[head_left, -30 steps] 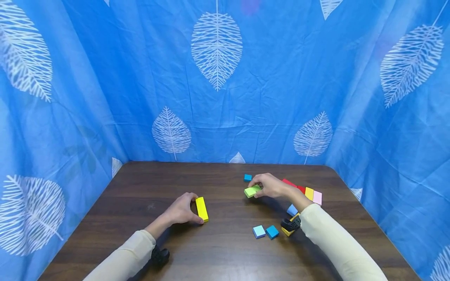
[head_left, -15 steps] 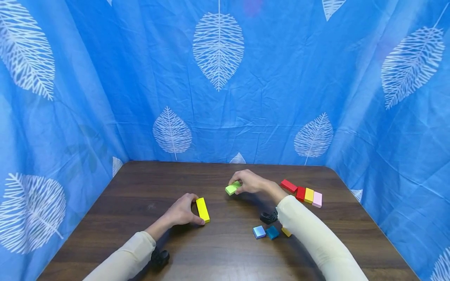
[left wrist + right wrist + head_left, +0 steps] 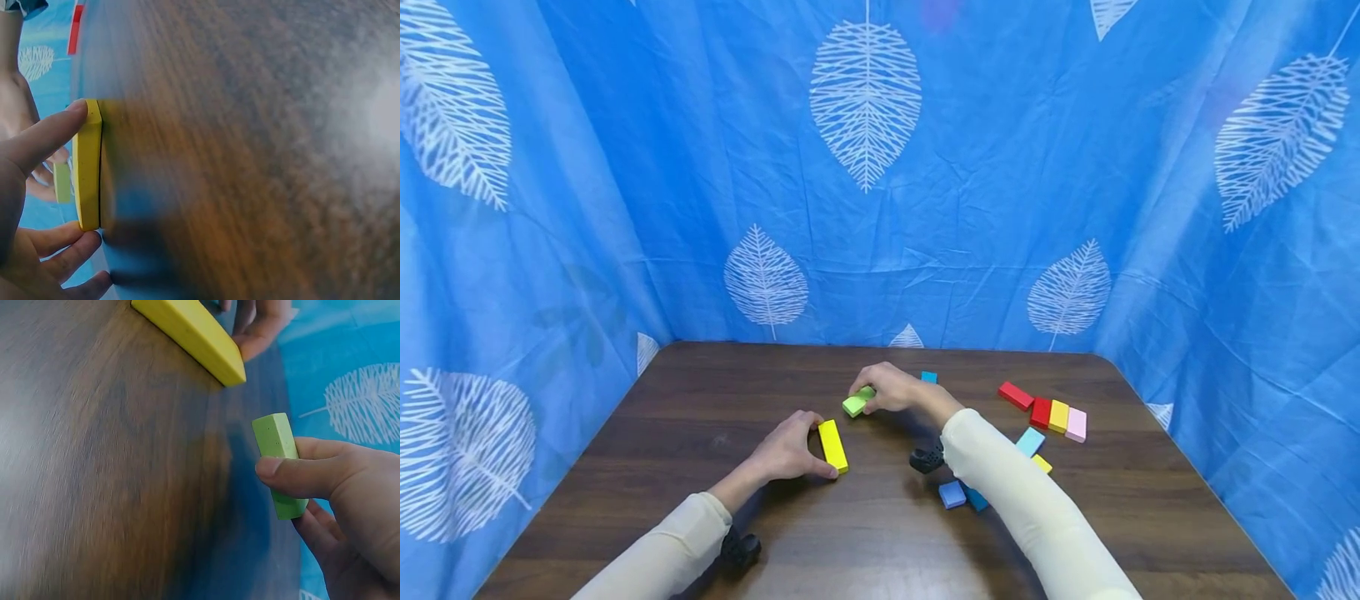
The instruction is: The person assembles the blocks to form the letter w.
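"Yellow rectangular block (image 3: 832, 447), lower centre of the head view: held?"
"Left hand's (image 3: 788, 451) grip pinches it end to end."
"Lime-green rectangular block (image 3: 857, 402)?"
"Just above right, pinched in the right hand (image 3: 889, 389)."

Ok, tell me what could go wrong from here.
The light green block in the right hand could bump the nearby yellow block and knock it askew.

The left hand grips the yellow block by its ends, so a small twist might turn it.

The black wrist device under the right arm sits close to a blue block; lowering the arm might nudge it.
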### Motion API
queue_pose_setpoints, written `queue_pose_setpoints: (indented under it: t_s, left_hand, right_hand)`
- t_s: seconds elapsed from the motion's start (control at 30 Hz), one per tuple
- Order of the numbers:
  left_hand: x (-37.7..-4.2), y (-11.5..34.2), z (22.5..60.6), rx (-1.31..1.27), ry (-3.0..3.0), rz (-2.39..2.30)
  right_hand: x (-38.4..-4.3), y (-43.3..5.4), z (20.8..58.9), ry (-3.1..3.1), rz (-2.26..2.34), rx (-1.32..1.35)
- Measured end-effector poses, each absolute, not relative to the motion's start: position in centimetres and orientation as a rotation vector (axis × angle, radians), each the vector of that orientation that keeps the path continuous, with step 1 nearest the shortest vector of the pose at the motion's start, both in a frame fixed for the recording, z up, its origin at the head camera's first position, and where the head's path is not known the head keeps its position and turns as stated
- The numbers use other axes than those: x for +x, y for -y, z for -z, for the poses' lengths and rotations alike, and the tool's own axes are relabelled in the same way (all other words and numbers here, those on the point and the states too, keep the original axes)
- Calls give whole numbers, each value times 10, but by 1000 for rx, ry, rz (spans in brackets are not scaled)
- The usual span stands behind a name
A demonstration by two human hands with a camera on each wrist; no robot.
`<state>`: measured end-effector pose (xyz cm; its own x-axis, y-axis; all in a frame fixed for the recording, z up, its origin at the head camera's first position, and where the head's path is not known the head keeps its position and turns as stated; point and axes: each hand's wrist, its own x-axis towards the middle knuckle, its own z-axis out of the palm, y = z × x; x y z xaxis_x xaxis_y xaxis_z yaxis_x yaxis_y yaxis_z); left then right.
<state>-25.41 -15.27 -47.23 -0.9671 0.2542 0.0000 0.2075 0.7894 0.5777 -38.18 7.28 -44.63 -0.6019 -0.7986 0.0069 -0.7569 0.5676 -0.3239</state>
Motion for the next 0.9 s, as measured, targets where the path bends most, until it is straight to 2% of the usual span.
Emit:
queue_pose_setpoints:
  t_s: [0.33, 0.7, 0.9]
  left_hand:
    - [-253, 149, 474, 423, -2938, -915]
    - [-249, 150, 477, 438, -2959, -920]
    - [-249, 149, 479, 425, -2960, -937]
  right_hand:
    - [-381, -62, 460, -2607, 401, -1320]
    - [-371, -68, 463, -2741, 659, -912]
    - [-372, -58, 470, -2752, 693, -912]
